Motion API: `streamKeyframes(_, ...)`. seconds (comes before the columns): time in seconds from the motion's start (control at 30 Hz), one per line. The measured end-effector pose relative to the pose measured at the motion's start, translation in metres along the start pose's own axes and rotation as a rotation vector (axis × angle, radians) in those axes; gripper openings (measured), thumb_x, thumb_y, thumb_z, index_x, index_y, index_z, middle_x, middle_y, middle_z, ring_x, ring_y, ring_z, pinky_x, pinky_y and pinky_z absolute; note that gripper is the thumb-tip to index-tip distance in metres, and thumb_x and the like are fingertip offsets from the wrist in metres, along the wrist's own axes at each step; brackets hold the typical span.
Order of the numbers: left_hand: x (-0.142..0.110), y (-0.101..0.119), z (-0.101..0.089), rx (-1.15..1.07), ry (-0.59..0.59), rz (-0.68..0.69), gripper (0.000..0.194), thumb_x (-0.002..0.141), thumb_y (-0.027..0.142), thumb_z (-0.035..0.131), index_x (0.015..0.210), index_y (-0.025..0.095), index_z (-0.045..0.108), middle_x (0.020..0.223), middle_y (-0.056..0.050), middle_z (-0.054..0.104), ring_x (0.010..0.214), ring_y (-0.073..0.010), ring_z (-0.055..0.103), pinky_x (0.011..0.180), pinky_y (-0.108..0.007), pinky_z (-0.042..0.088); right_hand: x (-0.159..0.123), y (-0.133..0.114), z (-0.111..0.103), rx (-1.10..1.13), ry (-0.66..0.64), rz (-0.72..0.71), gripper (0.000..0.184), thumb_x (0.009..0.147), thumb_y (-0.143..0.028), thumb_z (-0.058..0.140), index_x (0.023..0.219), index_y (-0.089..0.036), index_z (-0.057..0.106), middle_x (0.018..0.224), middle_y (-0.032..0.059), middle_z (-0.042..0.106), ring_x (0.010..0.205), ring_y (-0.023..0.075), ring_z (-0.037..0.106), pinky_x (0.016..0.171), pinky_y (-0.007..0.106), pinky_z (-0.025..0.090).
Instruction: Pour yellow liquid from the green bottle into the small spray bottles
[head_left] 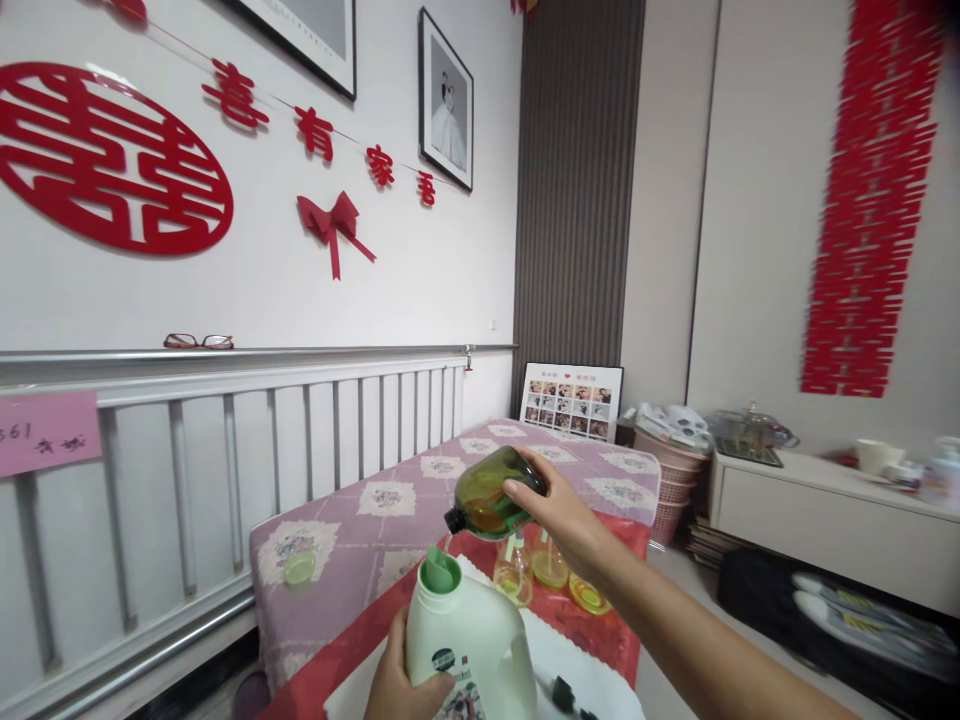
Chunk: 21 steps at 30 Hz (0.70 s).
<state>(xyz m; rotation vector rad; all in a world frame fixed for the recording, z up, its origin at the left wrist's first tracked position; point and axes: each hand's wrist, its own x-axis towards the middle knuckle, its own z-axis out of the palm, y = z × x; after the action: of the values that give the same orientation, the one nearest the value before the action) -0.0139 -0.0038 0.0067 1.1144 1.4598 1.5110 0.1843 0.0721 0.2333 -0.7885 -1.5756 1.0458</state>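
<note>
My right hand (564,512) grips a green translucent bottle (487,495) with yellowish liquid, tipped so its dark mouth points down over the green spout of a white jug (469,632). My left hand (401,678) holds the white jug upright from its near side, low in the view. A thin stream seems to run from bottle to spout. Right behind the jug stand small glass flasks (532,570) with yellow liquid on the red cloth (600,630).
A table with a purple patterned cover (375,520) stands beside a white railing (225,440). A green cap (300,567) lies on the cover, a dark cap (562,688) on white paper. Pink baskets (671,470) and a low white cabinet (825,520) stand at right.
</note>
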Motion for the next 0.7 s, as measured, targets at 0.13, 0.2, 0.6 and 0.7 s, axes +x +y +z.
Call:
streamKeyframes(0.13, -0.002, 0.004, 0.000, 0.008, 0.009, -0.005, 0.095, 0.053, 0.031, 0.071, 0.140, 0.008, 0.042, 0.131, -0.018, 0.068, 0.116, -0.0297, 0.066, 0.098, -0.029, 0.051, 0.001, -0.002, 0.001, -0.001, -0.003, -0.003, 0.062, 0.070, -0.044, 0.078, 0.126, -0.026, 0.061, 0.128, 0.0084, 0.070, 0.119, 0.0320, 0.064, 0.102, 0.046, 0.053)
streamKeyframes(0.2, -0.003, 0.007, -0.001, 0.023, 0.007, -0.004, 0.094, 0.054, 0.031, 0.073, 0.141, 0.011, 0.043, 0.130, -0.015, 0.070, 0.117, -0.0288, 0.066, 0.098, -0.028, 0.051, 0.000, -0.003, 0.001, -0.003, -0.007, 0.001, 0.061, 0.070, -0.044, 0.079, 0.126, -0.026, 0.061, 0.127, 0.0081, 0.071, 0.119, 0.0319, 0.065, 0.102, 0.046, 0.053)
streamKeyframes(0.6, 0.002, -0.004, -0.001, 0.026, 0.008, 0.008, 0.096, 0.053, 0.031, 0.071, 0.142, 0.007, 0.042, 0.127, -0.015, 0.072, 0.119, -0.0289, 0.067, 0.100, -0.028, 0.052, 0.002, -0.004, 0.001, -0.055, -0.051, 0.002, 0.068, 0.069, -0.049, 0.077, 0.129, -0.023, 0.056, 0.133, 0.0114, 0.065, 0.122, 0.0330, 0.062, 0.106, 0.049, 0.049)
streamKeyframes(0.7, 0.003, -0.008, -0.001, 0.009, -0.023, 0.020, 0.095, 0.054, 0.029, 0.072, 0.142, 0.009, 0.039, 0.132, -0.016, 0.070, 0.118, -0.0289, 0.067, 0.098, -0.029, 0.052, 0.002, -0.005, 0.001, -0.052, -0.052, 0.010, 0.070, 0.069, -0.050, 0.077, 0.129, -0.023, 0.055, 0.135, 0.0118, 0.064, 0.123, 0.0329, 0.062, 0.107, 0.048, 0.050)
